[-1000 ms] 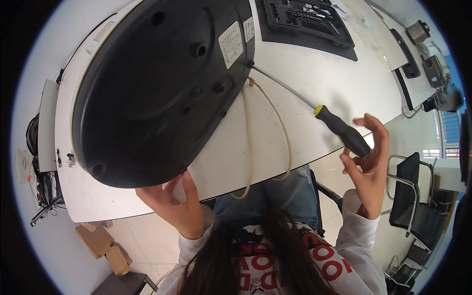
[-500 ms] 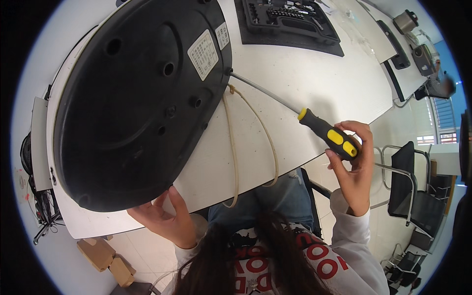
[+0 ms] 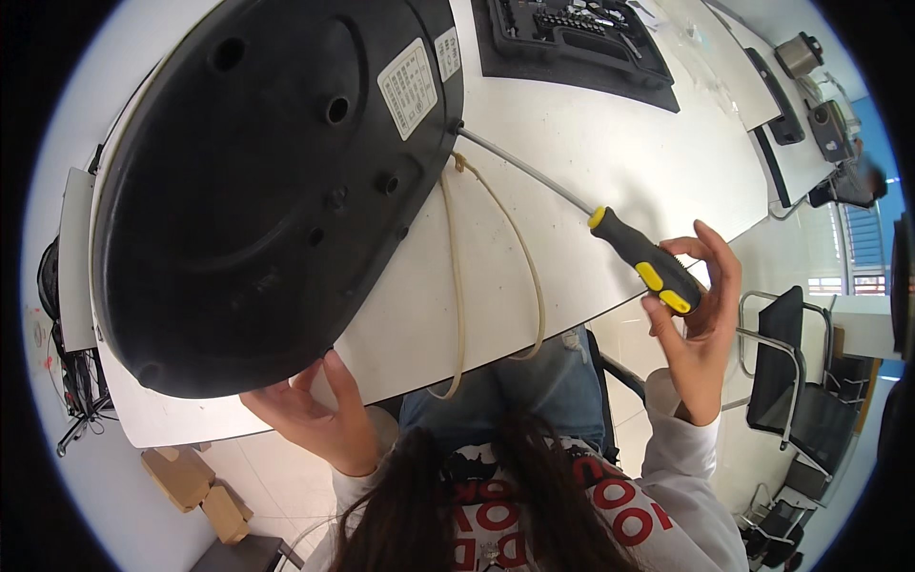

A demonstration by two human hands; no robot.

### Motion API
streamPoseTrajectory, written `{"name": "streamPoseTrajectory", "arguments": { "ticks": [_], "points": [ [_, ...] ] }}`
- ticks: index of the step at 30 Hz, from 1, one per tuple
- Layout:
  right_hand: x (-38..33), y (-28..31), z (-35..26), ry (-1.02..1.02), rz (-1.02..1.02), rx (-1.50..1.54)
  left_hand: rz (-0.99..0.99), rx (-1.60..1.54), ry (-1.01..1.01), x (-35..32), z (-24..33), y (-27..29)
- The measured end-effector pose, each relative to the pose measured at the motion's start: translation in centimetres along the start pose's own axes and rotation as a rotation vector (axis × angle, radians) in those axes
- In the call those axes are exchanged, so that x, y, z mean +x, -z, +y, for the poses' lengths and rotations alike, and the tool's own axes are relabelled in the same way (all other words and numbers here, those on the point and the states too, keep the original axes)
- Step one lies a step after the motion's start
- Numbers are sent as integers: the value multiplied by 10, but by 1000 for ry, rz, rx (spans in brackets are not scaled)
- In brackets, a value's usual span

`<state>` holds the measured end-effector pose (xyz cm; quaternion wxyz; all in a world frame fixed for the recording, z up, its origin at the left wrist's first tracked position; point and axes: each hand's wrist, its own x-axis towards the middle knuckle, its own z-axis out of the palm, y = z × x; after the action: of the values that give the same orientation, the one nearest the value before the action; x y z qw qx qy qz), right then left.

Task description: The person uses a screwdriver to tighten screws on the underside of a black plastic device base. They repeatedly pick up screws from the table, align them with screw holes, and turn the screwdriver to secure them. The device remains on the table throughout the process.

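A large black oval plastic base [image 3: 229, 276] of some appliance, with round holes and a white label [image 3: 408, 91], stands tilted on the table at the left. My left hand [image 3: 329, 419] grips its near lower edge, some fingers hidden beneath it. In my right hand [image 3: 703, 334] is a screwdriver [image 3: 624, 243] with a black and yellow handle, held lightly between thumb and fingertips. Its long shaft runs up and left, and the tip goes into a hole at the base's right edge. A thin cream tube or cord [image 3: 536, 296] hangs in a loop beside the base.
An open black tool case [image 3: 581, 43] with bits and sockets lies at the far side of the white table [image 3: 572, 143]. Chairs [image 3: 810, 400] stand at the right. Cardboard pieces [image 3: 181, 477] lie at the lower left. A person [image 3: 867, 176] is in the far right background.
The screwdriver handle has turned a little, its yellow patches now lower on the grip. My right fingers have spread slightly. The whole view has shifted a bit; my left hand keeps its hold.
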<state>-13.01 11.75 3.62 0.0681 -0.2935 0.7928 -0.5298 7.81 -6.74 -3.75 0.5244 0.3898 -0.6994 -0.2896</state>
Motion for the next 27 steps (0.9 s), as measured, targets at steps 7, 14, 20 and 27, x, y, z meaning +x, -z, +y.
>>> {"name": "streamPoseTrajectory", "arguments": {
  "ticks": [7,14,20,27],
  "points": [
    [0,2,-4,-105,75,-52,4,5,5,2,-1,-2],
    [6,8,1,-199,-31,113,36,44,4,3,-1,-2],
    [2,1,-4,-46,8,89,23,19,34,-1,-3,-1],
    [5,3,5,-37,114,96,38,-13,35,3,0,-5]
  ]
}}
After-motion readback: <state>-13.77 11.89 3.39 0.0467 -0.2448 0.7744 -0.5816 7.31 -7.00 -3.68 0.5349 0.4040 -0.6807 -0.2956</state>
